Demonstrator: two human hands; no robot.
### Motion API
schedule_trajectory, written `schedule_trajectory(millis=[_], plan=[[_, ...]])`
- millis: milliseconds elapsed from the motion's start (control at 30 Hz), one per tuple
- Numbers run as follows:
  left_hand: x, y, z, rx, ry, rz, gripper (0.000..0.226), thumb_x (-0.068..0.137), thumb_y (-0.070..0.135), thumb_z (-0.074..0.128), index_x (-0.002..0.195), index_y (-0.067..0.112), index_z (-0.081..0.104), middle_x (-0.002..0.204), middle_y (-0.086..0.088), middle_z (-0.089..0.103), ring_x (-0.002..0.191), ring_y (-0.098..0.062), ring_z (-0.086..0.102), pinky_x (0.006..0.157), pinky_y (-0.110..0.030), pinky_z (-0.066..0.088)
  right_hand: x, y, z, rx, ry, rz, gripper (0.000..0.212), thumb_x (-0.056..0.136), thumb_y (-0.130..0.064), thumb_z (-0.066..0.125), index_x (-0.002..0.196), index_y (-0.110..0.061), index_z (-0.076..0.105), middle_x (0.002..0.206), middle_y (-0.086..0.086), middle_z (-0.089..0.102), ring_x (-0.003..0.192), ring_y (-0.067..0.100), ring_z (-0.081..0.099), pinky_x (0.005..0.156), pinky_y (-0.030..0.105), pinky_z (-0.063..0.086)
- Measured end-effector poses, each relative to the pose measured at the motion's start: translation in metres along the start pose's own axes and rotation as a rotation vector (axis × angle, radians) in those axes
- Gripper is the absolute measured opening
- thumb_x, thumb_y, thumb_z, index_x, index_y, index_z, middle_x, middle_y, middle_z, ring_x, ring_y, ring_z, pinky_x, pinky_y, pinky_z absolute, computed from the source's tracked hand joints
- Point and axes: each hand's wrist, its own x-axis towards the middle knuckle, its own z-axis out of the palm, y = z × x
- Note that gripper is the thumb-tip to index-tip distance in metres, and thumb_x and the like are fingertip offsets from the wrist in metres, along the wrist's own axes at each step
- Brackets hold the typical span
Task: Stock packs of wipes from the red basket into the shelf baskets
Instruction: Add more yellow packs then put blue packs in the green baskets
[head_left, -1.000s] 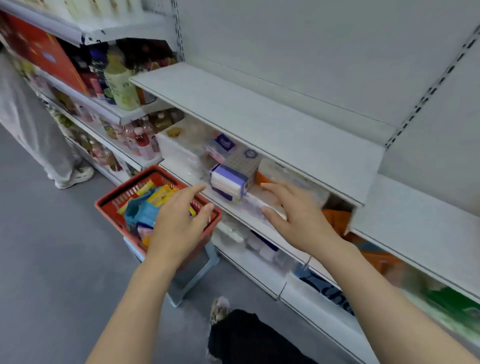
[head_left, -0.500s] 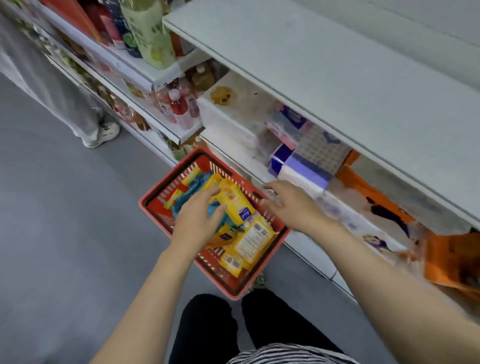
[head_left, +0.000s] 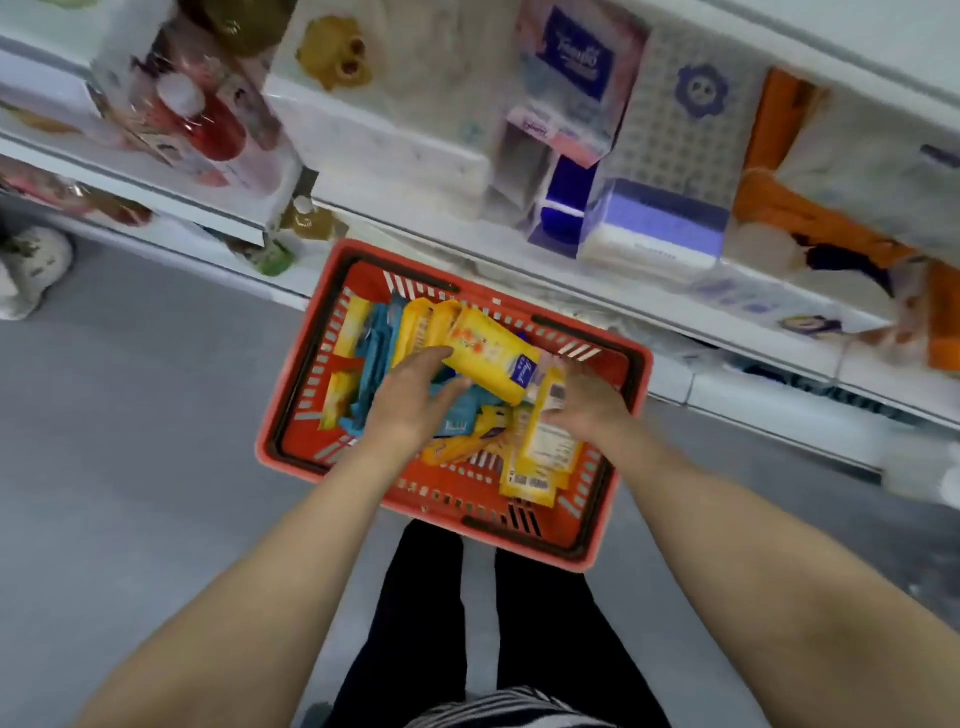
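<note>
Red plastic forms the slatted wall of the red basket, which is sitting on the grey floor just below the lowest shelf edge and directly in front of the person's legs. Inside it, yellow and blue packs of wipes are lying loosely heaped. The left hand is reaching down into the heap with its fingers and thumb closing round the near end of the yellow pack, which is tilting up above the rest. The right hand is working beside it, well apart from the left, its fingers curled down onto another yellow pack lying label side up; whether this is a full grasp or only a touch cannot be told, since the fingertips are hidden.

Above the basket, the shelf is carrying white bins and boxed tissue goods, among them a purple-and-white box, all blurred by head motion. No pack matching those in the basket is clearly showing in the shelf baskets, though the blur leaves this uncertain.

Judged from this view, the task is sitting at an early to middle stage: many packs are remaining in the basket, and one pick is only beginning. Lifting the pack, carrying it up and placing it in a shelf basket are all standing ahead, followed by the same cycle for the remaining heap.
</note>
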Motion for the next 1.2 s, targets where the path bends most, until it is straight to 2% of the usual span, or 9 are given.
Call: schedule_trajectory(millis=[200, 433, 533, 633, 733, 800, 900, 1033, 1200], plan=[[0.004, -0.016, 0.008, -0.103, -0.127, -0.003, 0.056, 0.093, 0.044, 0.063, 0.143, 0.021, 0.050, 0.144, -0.002, 0.053, 0.134, -0.020, 0.047, 0.111, -0.042, 0.040, -0.006, -0.004, 0.028, 0.256, 0.052, 0.074, 0.024, 0.081, -0.025, 0.076, 0.102, -0.013, 0.074, 0.109, 0.002, 0.073, 0.100, 0.018, 0.067, 0.076, 0.021, 0.045], [0.002, -0.012, 0.011, -0.240, -0.367, -0.050, 0.062, 0.087, 0.048, 0.069, 0.143, 0.029, 0.050, 0.146, 0.005, 0.051, 0.135, -0.014, 0.047, 0.109, -0.040, 0.042, -0.051, -0.017, -0.010, 0.967, -0.021, -0.065, 0.017, 0.095, -0.020, 0.066, 0.101, -0.006, 0.058, 0.094, 0.006, 0.071, 0.072, 0.008, 0.065, 0.061, 0.017, 0.048], [0.010, -0.005, 0.008, -0.298, -0.345, -0.074, 0.036, 0.085, 0.040, 0.074, 0.118, 0.028, 0.064, 0.127, 0.003, 0.065, 0.118, -0.018, 0.061, 0.100, -0.045, 0.050, -0.047, -0.022, -0.022, 1.095, 0.067, -0.014, 0.015, 0.095, -0.020, 0.067, 0.100, -0.011, 0.057, 0.098, 0.008, 0.074, 0.075, 0.011, 0.071, 0.059, 0.023, 0.054], [0.015, 0.002, 0.009, -0.280, -0.133, -0.099, 0.029, 0.083, 0.032, 0.079, 0.105, 0.023, 0.064, 0.111, 0.003, 0.068, 0.105, -0.016, 0.064, 0.091, -0.038, 0.053, -0.033, -0.028, -0.021, 0.988, 0.236, 0.140, 0.037, 0.085, -0.045, 0.073, 0.107, -0.020, 0.057, 0.114, -0.002, 0.066, 0.101, 0.014, 0.065, 0.072, 0.022, 0.052], [0.013, 0.011, 0.012, -0.294, 0.023, -0.002, 0.026, 0.081, 0.021, 0.081, 0.096, 0.025, 0.061, 0.097, 0.013, 0.065, 0.092, -0.005, 0.062, 0.080, -0.025, 0.050, -0.029, -0.040, -0.024, 1.216, 0.021, 0.257, 0.088, 0.065, -0.073, 0.075, 0.134, -0.025, 0.049, 0.124, 0.001, 0.064, 0.100, 0.021, 0.070, 0.087, 0.040, 0.059], [0.012, 0.014, 0.012, -0.251, 0.024, 0.145, 0.028, 0.078, 0.010, 0.081, 0.093, 0.024, 0.062, 0.093, 0.017, 0.061, 0.089, -0.001, 0.057, 0.079, -0.023, 0.046, -0.031, -0.046, -0.028, 1.396, -0.162, 0.217, 0.084, 0.070, -0.063, 0.079, 0.137, -0.021, 0.049, 0.124, 0.008, 0.066, 0.092, 0.027, 0.074, 0.083, 0.043, 0.061], [0.014, 0.014, 0.012, -0.086, 0.024, 0.326, 0.033, 0.075, 0.010, 0.083, 0.097, 0.024, 0.065, 0.115, 0.013, 0.058, 0.116, -0.013, 0.048, 0.101, -0.036, 0.041, -0.029, -0.038, -0.023, 1.439, -0.035, 0.185, 0.054, 0.076, -0.027, 0.085, 0.123, -0.013, 0.061, 0.121, 0.015, 0.069, 0.098, 0.029, 0.073, 0.086, 0.045, 0.060], [0.023, 0.019, 0.010, -0.223, -0.141, 0.203, 0.047, 0.077, 0.030, 0.083, 0.118, 0.037, 0.060, 0.155, 0.005, 0.035, 0.144, -0.010, 0.026, 0.115, -0.033, 0.026, -0.027, -0.008, -0.016, 1.511, 0.012, 0.018, 0.084, 0.069, -0.012, 0.089, 0.141, -0.027, 0.049, 0.131, 0.005, 0.062, 0.112, 0.024, 0.068, 0.090, 0.046, 0.058], [0.034, 0.029, 0.013, -0.367, -0.154, 0.027, 0.062, 0.080, 0.029, 0.081, 0.136, 0.035, 0.054, 0.147, 0.008, 0.048, 0.137, -0.014, 0.041, 0.113, -0.038, 0.038, -0.028, 0.009, -0.019, 1.275, -0.024, -0.075, 0.071, 0.068, -0.019, 0.090, 0.129, -0.036, 0.058, 0.131, -0.001, 0.063, 0.118, 0.019, 0.063, 0.095, 0.040, 0.056]])
